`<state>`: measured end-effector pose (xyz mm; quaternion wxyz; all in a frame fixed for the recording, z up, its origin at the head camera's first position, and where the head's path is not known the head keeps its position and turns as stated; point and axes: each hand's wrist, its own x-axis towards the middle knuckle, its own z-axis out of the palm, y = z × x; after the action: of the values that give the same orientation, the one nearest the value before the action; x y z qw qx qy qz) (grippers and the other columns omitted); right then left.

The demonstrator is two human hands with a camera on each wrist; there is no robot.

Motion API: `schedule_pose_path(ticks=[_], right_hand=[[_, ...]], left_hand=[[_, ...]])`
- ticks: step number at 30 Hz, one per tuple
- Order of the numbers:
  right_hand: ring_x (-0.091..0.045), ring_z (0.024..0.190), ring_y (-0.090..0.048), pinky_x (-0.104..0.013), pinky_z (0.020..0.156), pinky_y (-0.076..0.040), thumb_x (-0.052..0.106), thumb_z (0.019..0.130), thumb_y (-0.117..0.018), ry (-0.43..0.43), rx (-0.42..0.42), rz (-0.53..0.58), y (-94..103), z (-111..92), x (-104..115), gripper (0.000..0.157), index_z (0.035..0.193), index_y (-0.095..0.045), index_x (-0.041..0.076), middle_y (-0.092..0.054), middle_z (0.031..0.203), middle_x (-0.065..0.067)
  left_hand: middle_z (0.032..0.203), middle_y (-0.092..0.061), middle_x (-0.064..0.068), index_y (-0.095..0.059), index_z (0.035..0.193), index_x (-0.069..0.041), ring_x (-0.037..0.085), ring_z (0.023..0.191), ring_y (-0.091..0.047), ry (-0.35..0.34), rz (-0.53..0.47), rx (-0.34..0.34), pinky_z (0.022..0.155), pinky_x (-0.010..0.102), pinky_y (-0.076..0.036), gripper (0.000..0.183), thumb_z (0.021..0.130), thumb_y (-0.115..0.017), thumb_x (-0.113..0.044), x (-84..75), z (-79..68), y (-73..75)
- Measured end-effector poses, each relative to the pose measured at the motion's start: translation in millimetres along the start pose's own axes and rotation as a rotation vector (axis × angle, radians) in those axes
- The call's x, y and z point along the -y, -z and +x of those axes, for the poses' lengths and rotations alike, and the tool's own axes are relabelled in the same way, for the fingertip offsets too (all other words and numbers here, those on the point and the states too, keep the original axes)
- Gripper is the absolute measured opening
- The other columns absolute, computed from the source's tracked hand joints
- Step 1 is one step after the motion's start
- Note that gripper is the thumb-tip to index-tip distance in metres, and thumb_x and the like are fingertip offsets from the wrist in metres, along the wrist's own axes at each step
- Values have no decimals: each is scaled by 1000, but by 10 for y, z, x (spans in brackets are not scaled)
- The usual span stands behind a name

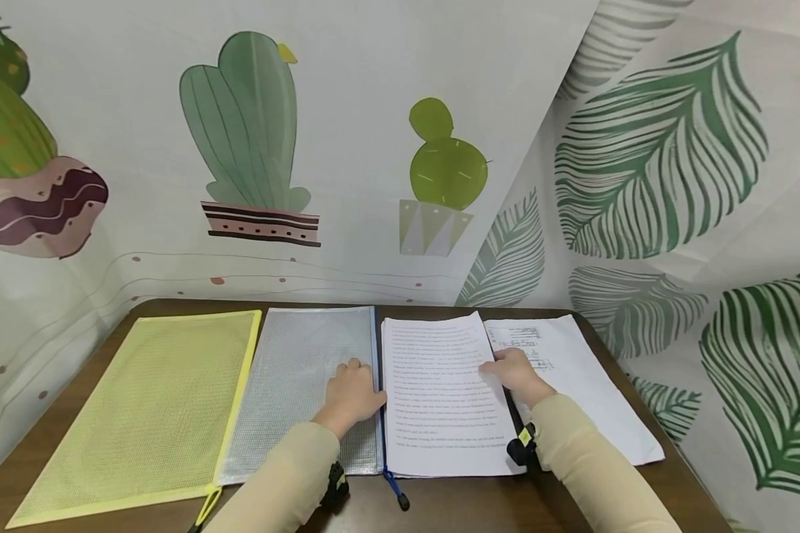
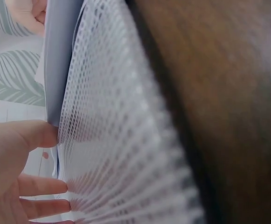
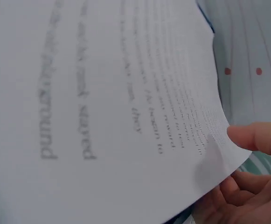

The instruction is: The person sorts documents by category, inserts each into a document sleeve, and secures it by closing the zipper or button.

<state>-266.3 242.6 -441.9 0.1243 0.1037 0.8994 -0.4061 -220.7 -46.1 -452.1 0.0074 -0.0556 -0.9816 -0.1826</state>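
Observation:
A stack of printed paper [image 1: 440, 414] lies on the table between a clear mesh zip pouch [image 1: 287, 392] and another pile of sheets. My right hand [image 1: 515, 369] pinches the stack's right edge, its thumb on top and its curled fingers beneath, as the right wrist view shows. That edge of the printed paper [image 3: 107, 186] bends upward there. My left hand [image 1: 353, 392] rests on the mesh pouch near its blue zip edge, with its thumb touching the paper's left side. In the left wrist view the fingers [image 2: 42, 184] press lightly on the mesh.
A yellow mesh zip pouch [image 1: 140, 407] lies at the left of the brown table [image 1: 453, 507]. More white sheets [image 1: 603, 400] with drawings lie at the right. A blue zip pull [image 1: 395, 488] hangs near the front. A patterned cloth [image 1: 360, 148] stands behind the table.

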Motion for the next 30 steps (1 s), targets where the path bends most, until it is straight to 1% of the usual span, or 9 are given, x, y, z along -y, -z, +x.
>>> schedule_pose_path(ticks=[2, 4, 6, 9, 11, 17, 22, 25, 30], right_hand=[[-35, 107, -59, -45, 88, -50, 19, 90, -54, 0, 31, 32, 11, -22, 8, 55, 134, -41, -12, -55, 124, -27], [-30, 99, -62, -42, 80, -53, 18, 92, -51, -3, 70, 75, 24, -45, 12, 53, 135, -40, -10, -58, 118, -24], [-26, 91, -64, -39, 73, -55, 15, 93, -48, -4, 116, 115, 39, -69, 17, 52, 139, -35, -8, -60, 114, -22], [-23, 84, -65, -38, 68, -56, 11, 94, -46, -9, 165, 160, 61, -97, 11, 54, 143, -28, -3, -61, 110, -20], [-22, 81, -66, -37, 66, -56, 11, 95, -46, -6, 176, 167, 77, -109, 0, 54, 144, -27, -1, -62, 107, -18], [-19, 75, -68, -36, 65, -57, 14, 95, -49, 2, 156, 264, 133, -131, -37, 50, 140, -35, -2, -66, 102, -16], [-17, 79, -69, -35, 69, -58, 14, 96, -47, 24, 135, 369, 171, -148, -66, 48, 141, -34, 0, -65, 108, -16], [-16, 82, -69, -35, 72, -58, 14, 97, -45, 37, 117, 419, 192, -164, -71, 48, 142, -33, 0, -64, 111, -16], [-18, 82, -70, -37, 73, -58, 13, 97, -45, 32, 76, 529, 194, -188, -77, 45, 140, -34, 1, -66, 107, -13]], left_hand=[[101, -60, 17, -67, 94, 1, 31, 91, -54, 6, -7, 5, 71, 48, -52, 39, 78, -69, -35, 7, 2, 11], [100, -60, 16, -66, 87, -1, 31, 91, -55, 14, -23, 12, 69, 47, -52, 35, 78, -68, -34, 18, 5, 24], [97, -61, 15, -64, 76, -4, 29, 87, -55, 21, -46, 14, 64, 43, -51, 31, 78, -68, -34, 30, 8, 37], [87, -59, 11, -56, 65, -8, 25, 74, -54, 28, -98, 15, 54, 35, -47, 30, 78, -68, -32, 49, 6, 55], [78, -55, 8, -51, 61, -10, 20, 65, -50, 30, -138, 14, 48, 29, -41, 32, 79, -67, -30, 64, 2, 63], [65, -45, 2, -42, 49, -14, 13, 50, -40, 12, -242, 2, 42, 22, -31, 38, 81, -62, -20, 119, -43, 98], [49, -33, -5, -31, 47, -18, 8, 42, -27, 8, -313, 12, 39, 20, -22, 44, 82, -59, -14, 197, -54, 104], [46, -31, -7, -32, 49, -18, 8, 43, -27, 2, -365, 20, 39, 20, -21, 43, 83, -57, -12, 246, -51, 109], [48, -33, -7, -36, 49, -17, 8, 44, -29, -8, -421, 29, 40, 20, -22, 41, 85, -55, -11, 311, -31, 105]])
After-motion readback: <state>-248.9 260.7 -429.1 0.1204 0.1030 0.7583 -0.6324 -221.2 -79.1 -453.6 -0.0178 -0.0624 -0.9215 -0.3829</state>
